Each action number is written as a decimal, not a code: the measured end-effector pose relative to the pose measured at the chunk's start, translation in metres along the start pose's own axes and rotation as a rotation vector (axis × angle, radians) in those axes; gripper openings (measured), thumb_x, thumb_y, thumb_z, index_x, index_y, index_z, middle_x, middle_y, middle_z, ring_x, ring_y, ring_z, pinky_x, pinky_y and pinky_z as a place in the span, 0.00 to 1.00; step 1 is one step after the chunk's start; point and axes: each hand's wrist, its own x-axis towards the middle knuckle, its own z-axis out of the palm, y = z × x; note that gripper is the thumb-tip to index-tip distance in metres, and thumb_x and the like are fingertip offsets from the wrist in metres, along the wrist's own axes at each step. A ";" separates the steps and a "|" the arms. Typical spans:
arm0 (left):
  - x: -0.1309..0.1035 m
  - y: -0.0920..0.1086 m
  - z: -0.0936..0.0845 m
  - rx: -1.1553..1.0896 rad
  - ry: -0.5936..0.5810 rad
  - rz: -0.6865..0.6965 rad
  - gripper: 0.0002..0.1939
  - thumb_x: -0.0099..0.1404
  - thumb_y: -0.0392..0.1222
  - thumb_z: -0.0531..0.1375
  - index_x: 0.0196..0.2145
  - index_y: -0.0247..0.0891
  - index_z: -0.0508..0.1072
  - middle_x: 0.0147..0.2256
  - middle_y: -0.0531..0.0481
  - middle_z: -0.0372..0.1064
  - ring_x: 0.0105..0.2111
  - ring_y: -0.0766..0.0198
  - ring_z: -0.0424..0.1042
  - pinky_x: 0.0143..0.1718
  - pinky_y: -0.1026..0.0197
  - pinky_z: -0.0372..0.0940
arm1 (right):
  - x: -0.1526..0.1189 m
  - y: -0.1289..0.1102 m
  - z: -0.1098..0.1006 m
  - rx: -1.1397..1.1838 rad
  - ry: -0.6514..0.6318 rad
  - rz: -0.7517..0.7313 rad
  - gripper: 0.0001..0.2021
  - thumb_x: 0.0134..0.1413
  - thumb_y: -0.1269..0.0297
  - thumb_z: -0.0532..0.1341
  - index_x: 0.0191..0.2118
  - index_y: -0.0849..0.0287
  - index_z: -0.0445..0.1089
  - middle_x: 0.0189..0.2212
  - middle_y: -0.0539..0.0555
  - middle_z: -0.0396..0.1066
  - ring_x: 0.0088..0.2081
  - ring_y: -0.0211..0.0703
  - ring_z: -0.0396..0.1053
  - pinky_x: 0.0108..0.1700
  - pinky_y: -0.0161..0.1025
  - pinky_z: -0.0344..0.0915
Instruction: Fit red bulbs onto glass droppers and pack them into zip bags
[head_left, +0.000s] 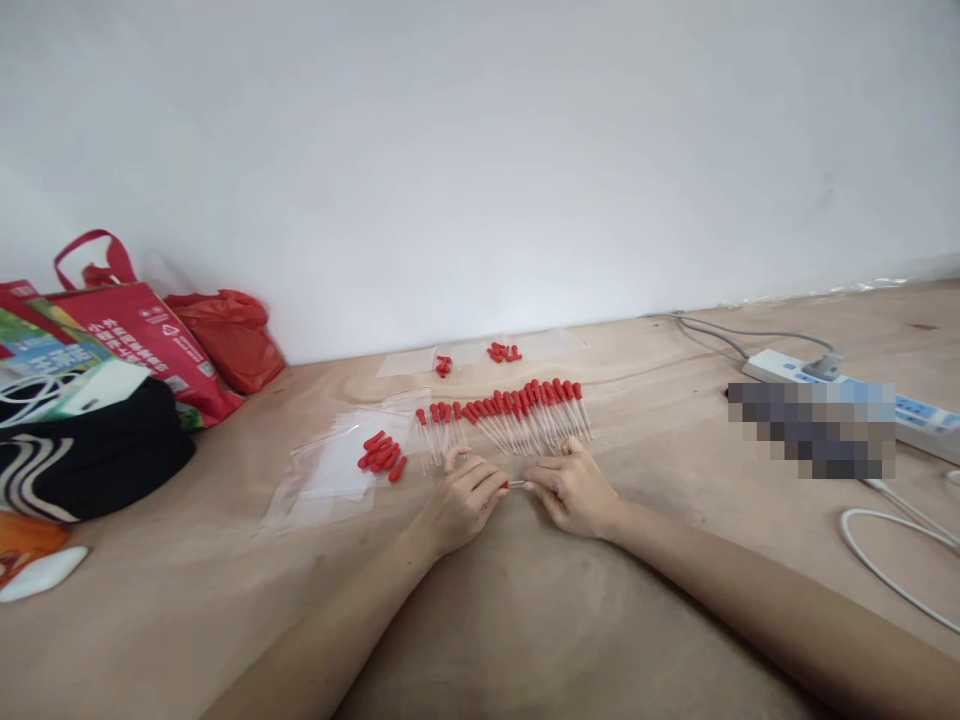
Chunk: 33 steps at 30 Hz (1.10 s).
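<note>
Between my two hands lies a dropper [516,484], held level just above the wooden surface. My left hand [466,497] pinches its red rubber bulb, most of which the fingers hide. The clear tube's other end is in the closed fingers of my right hand [568,490]. Just beyond the hands, several droppers [525,405] with red bulbs lie side by side in a row, tubes pointing toward me. Left of my left hand, a pile of loose red rubber bulbs [381,455] rests partly on clear plastic bags [330,470].
Against the wall, more red bulbs [502,352] lie on clear bags. At left stand a red shopping bag [157,340], a red plastic bag [232,335] and a black cloth item [105,450]. A power strip [915,415] with cables and a blurred-out object [814,430] are at right.
</note>
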 end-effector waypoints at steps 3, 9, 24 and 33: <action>0.000 -0.005 -0.003 0.012 0.025 -0.087 0.08 0.64 0.36 0.49 0.35 0.40 0.68 0.32 0.52 0.70 0.34 0.64 0.67 0.47 0.53 0.47 | 0.008 -0.005 -0.010 -0.108 -0.055 -0.010 0.12 0.53 0.66 0.51 0.24 0.61 0.68 0.23 0.53 0.69 0.30 0.39 0.59 0.33 0.39 0.42; -0.005 -0.017 0.000 0.145 0.076 -0.497 0.19 0.58 0.45 0.56 0.47 0.39 0.62 0.45 0.44 0.64 0.45 0.54 0.62 0.46 0.51 0.50 | 0.030 0.026 -0.018 -0.109 0.036 0.405 0.14 0.54 0.63 0.48 0.26 0.60 0.69 0.27 0.54 0.71 0.31 0.40 0.64 0.36 0.38 0.49; 0.001 -0.049 -0.003 0.281 -0.061 -0.821 0.11 0.58 0.42 0.55 0.37 0.36 0.69 0.41 0.43 0.62 0.43 0.55 0.61 0.44 0.56 0.57 | 0.046 0.071 0.011 -0.086 0.025 0.803 0.10 0.49 0.71 0.51 0.38 0.64 0.64 0.35 0.60 0.70 0.37 0.45 0.67 0.34 0.34 0.57; 0.028 -0.055 -0.008 0.472 -0.278 -0.841 0.14 0.58 0.42 0.50 0.29 0.30 0.73 0.34 0.36 0.64 0.40 0.48 0.62 0.38 0.52 0.61 | 0.043 0.063 0.011 -0.164 -0.034 0.843 0.15 0.53 0.65 0.49 0.45 0.61 0.62 0.36 0.60 0.69 0.39 0.48 0.67 0.35 0.38 0.59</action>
